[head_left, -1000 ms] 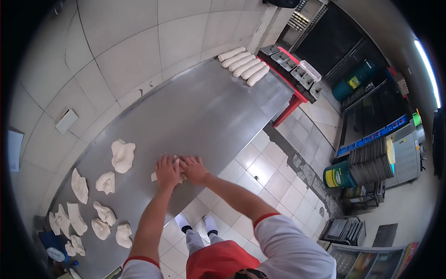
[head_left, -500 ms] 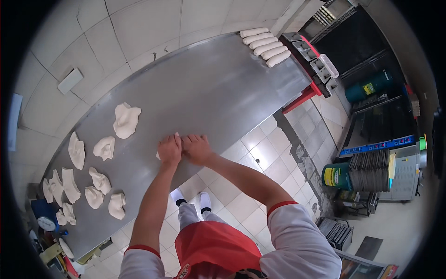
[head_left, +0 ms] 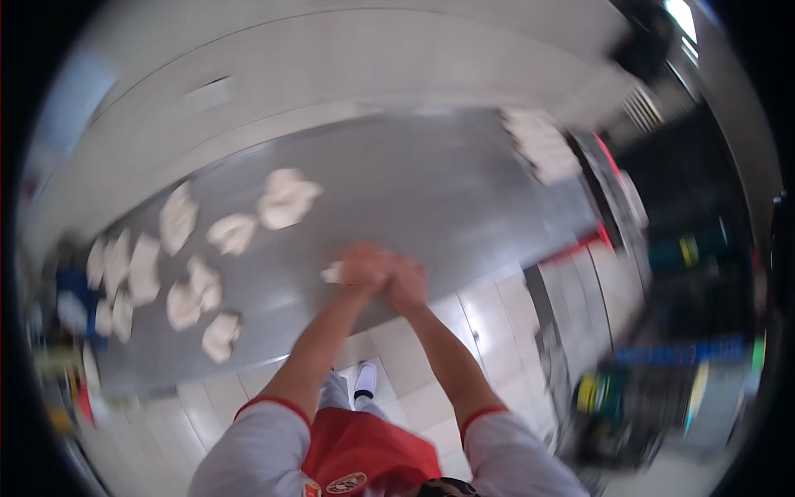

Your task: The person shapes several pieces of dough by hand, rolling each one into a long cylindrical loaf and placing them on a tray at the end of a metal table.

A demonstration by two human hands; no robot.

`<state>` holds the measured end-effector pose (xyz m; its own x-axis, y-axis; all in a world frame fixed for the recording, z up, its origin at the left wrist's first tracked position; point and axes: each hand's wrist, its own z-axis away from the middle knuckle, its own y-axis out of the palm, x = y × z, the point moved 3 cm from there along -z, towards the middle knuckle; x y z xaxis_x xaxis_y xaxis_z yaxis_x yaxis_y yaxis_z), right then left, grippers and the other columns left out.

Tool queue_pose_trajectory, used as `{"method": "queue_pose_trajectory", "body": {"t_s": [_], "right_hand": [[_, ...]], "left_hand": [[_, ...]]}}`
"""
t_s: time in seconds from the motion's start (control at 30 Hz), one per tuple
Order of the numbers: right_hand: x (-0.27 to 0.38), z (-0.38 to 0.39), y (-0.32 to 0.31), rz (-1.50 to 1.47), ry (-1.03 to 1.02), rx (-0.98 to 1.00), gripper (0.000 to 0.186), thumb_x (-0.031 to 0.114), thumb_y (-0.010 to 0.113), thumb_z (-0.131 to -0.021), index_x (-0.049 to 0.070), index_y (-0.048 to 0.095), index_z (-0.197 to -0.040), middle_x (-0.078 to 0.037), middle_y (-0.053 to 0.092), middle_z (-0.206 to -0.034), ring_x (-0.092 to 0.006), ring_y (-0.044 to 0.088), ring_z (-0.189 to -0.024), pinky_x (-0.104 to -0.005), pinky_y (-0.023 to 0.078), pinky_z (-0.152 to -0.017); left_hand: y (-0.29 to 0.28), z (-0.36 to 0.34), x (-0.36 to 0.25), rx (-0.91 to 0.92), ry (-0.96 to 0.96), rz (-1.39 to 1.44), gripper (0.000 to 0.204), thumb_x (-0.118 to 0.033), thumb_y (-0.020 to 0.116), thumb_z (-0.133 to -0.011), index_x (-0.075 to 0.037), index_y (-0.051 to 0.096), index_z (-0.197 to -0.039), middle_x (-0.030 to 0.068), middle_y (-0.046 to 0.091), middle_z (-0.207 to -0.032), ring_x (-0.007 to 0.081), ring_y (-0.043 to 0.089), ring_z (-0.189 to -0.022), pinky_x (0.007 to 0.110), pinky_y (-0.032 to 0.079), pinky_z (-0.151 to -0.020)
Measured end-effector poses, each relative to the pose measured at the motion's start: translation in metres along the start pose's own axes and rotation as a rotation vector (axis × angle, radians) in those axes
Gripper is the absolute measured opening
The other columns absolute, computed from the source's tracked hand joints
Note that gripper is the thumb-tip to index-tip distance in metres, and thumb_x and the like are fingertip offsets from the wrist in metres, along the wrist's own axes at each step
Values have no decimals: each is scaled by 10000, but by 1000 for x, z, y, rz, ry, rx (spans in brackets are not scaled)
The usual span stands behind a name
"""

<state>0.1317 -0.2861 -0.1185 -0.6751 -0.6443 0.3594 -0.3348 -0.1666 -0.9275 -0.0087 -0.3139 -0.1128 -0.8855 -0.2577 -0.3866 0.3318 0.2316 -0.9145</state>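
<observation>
My left hand (head_left: 364, 264) and my right hand (head_left: 406, 282) are close together on the steel table (head_left: 414, 190), over a small dough piece (head_left: 332, 272), whose pale edge shows at the left. Motion blur smears both sets of fingers, so their grip is unclear. Several loose, irregular dough pieces (head_left: 285, 197) lie on the left half of the table. A row of pale dough logs (head_left: 540, 145) rests at the back right.
Metal tins (head_left: 598, 170) on a red stand adjoin the table's right end. A blue scale (head_left: 73, 311) sits at the far left. Green bins (head_left: 602, 396) and dark racks line the right. Tiled wall is behind, tiled floor (head_left: 397, 356) below.
The view has swung and blurred, shifting the table and its contents in the picture. My hands have drawn closer together, their fingers bunched over the dough piece, compared with a second ago.
</observation>
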Motion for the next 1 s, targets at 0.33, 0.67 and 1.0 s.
{"method": "queue_pose_trajectory", "body": {"t_s": [0.33,0.67,1.0], "right_hand": [[25,78,-35,-29,79,164,738,257,746,-978,41,401,-1593,-218,501,-1555,-432,454,-1474,-617,368,-1167],[-3,52,-55,141,-110,72,612,79,730,-942,65,511,-1513,-195,625,-1365,-438,589,-1284,-655,393,-1124],[-8,47,12,33,111,-286,544,297,681,-1006,75,538,-1481,-158,604,-1481,-394,578,-1349,-574,386,-1152]], "left_hand": [[-31,110,5,215,269,158,502,-303,767,-909,-200,647,-1386,60,620,-1278,258,573,-1291,500,435,-1043],[-33,70,-17,52,323,79,516,-171,789,-879,-187,652,-1377,51,589,-1325,245,534,-1334,484,425,-1059],[41,44,-38,-130,55,21,216,-291,661,-932,-178,721,-1105,50,671,-1181,256,592,-1234,485,402,-1064]]}}
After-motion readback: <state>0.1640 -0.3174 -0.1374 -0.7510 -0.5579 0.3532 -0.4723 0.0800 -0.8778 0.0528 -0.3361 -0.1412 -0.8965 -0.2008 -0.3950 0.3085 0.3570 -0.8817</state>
